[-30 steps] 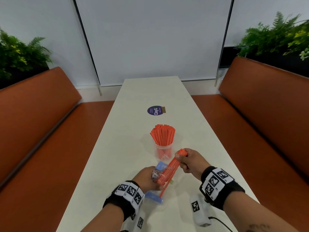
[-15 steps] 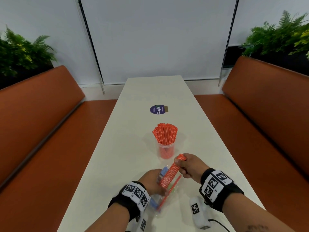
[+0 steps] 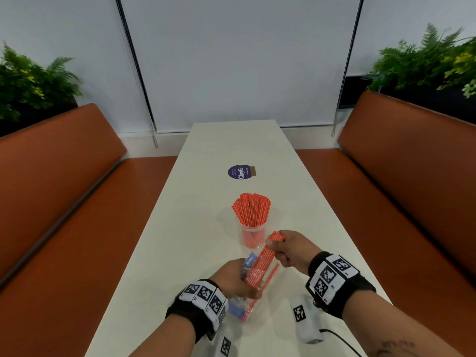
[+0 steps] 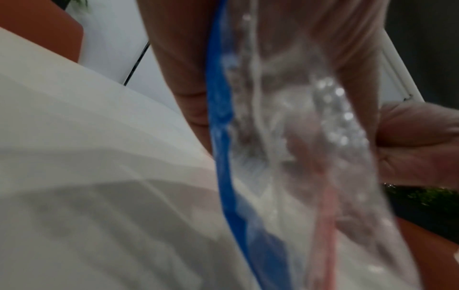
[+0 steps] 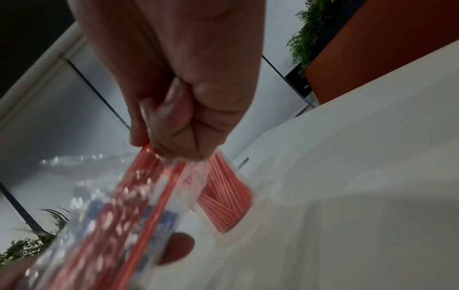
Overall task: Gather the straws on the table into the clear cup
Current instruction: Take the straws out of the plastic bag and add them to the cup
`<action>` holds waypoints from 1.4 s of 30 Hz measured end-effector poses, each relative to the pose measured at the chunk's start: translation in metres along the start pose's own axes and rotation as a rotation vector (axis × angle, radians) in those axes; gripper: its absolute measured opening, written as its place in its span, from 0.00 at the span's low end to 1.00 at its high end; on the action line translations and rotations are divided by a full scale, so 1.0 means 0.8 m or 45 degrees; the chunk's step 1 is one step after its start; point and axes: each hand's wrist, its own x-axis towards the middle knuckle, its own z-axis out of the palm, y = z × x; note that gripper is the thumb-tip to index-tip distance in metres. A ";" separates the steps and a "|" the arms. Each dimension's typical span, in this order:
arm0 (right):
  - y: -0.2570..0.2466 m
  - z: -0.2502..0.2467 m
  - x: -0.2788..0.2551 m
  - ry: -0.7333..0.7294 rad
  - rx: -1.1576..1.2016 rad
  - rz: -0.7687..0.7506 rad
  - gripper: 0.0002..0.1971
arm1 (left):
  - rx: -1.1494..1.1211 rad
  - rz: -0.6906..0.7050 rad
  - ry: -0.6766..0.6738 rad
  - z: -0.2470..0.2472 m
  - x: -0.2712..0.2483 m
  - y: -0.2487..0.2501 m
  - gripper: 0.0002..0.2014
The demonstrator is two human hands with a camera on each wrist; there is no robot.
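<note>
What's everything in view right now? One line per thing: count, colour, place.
clear cup: one, clear plastic, mid-table beyond the hands.
straws in cup: many, orange-red, upright, fanned above the rim.
straw bundle: one bunch, orange-red, half out of the bag.
plastic bag: one, clear with blue strip, near table edge.
round sticker: one, purple, mid-table beyond the cup.
table: one, white, long, centre.
bench seats: two, orange-brown, both sides.
plants: two groups, green, behind the benches.
marker block: one, white, with cable, near right edge.
left hand: grips the bag.
right hand: grips the bundle's far end.
</note>
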 end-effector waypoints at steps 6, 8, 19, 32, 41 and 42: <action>-0.057 -0.014 0.005 0.178 -0.120 -0.211 0.06 | -0.072 -0.008 0.117 -0.011 -0.002 -0.014 0.23; -0.079 -0.015 0.009 0.315 -0.135 -0.354 0.05 | -0.164 -0.035 0.189 -0.018 -0.003 -0.018 0.19; -0.088 0.018 0.069 0.576 -0.828 -0.450 0.11 | -0.456 0.005 0.375 -0.024 0.008 -0.023 0.15; -0.076 0.020 0.052 0.689 -0.862 -0.573 0.22 | -0.434 0.015 0.412 -0.014 0.012 -0.011 0.12; -0.064 0.008 0.013 -0.009 -1.323 -0.100 0.11 | -0.573 0.038 0.329 0.000 0.005 0.014 0.14; -0.063 0.008 0.011 0.008 -1.328 -0.060 0.12 | -0.576 0.030 0.326 0.003 0.006 0.016 0.14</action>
